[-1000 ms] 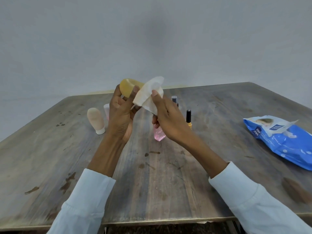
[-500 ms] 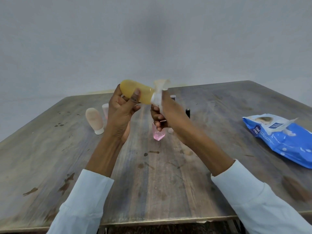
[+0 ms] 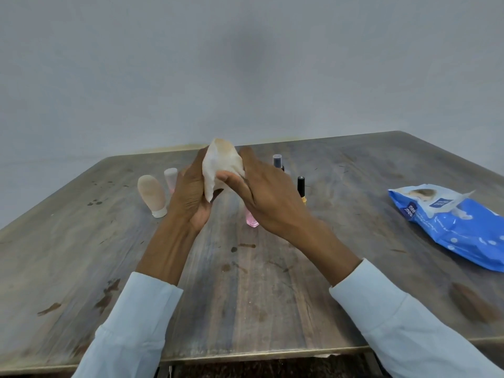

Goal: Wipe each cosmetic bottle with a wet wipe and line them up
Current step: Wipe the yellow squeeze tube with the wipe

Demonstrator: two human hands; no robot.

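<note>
The wet wipe [image 3: 222, 165] now fully wraps the yellow bottle held up by the left hand [image 3: 191, 197], above the pink bottle [image 3: 251, 221], right hand [image 3: 261, 192] rubbing, so this bottle's cleaning looks underway.

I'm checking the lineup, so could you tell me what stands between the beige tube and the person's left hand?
In the head view, a small pink-capped bottle stands between the beige tube and the left hand.

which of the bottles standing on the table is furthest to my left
The beige tube standing on its white cap. It is the leftmost, with the small pink-capped bottle just beside it toward the hands.
</note>
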